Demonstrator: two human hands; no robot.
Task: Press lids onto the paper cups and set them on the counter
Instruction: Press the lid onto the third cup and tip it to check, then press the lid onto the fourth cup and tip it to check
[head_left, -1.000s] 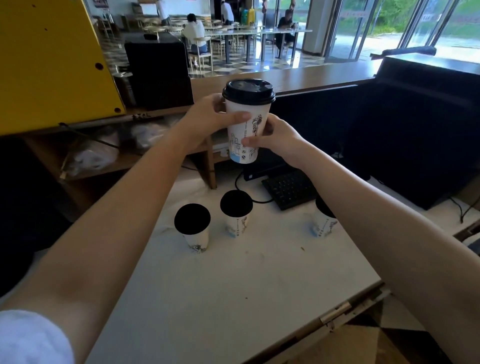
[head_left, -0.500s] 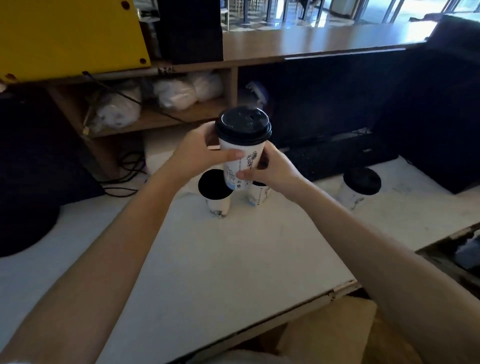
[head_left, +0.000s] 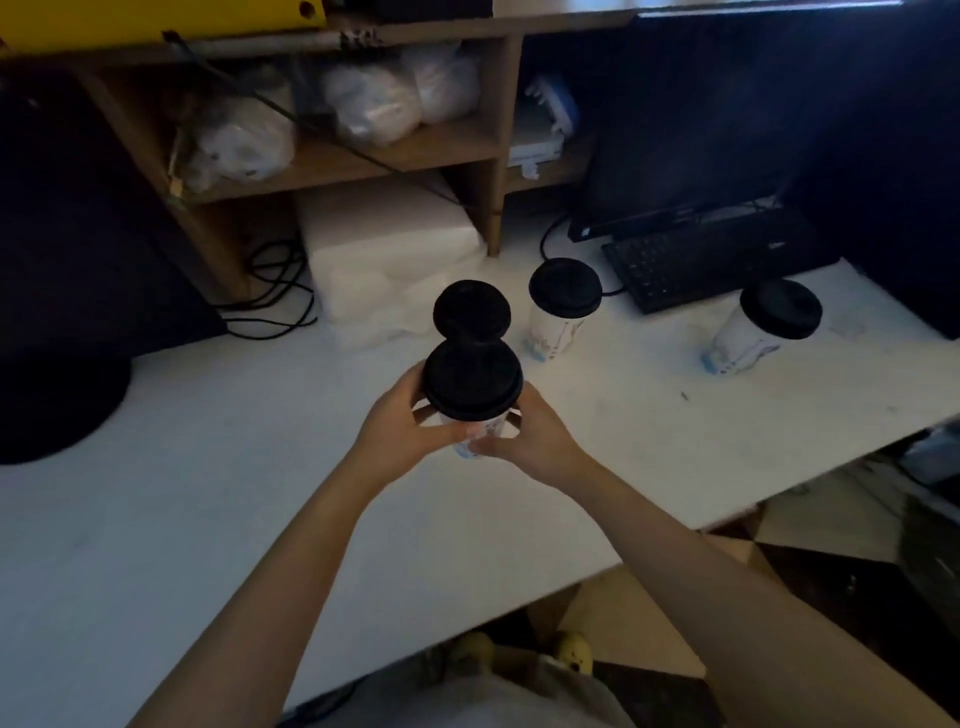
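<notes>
Held cup (head_left: 475, 434): white paper, black lid (head_left: 471, 378) seated on the rim, upright, above the white counter (head_left: 208, 493) near its middle. Whether the base touches the counter cannot be told. Left hand (head_left: 400, 428) wrapped around the left side of the wall, right hand (head_left: 530, 441) around the right side, fingertips of both meeting at the front below the lid.

Directly behind, partly hidden by the held lid: second lidded cup (head_left: 471, 310), only its black top showing. To the right of that, third lidded cup (head_left: 558, 312), standing on the counter. Further right, well apart, fourth lidded cup (head_left: 761, 327), also standing.

Behind the cups: black keyboard (head_left: 711, 260) under a dark monitor (head_left: 701, 114). Wooden shelf (head_left: 363, 156) at rear left carrying clear plastic bags (head_left: 239, 140). Black cables (head_left: 275, 291) coiled below the shelf.
</notes>
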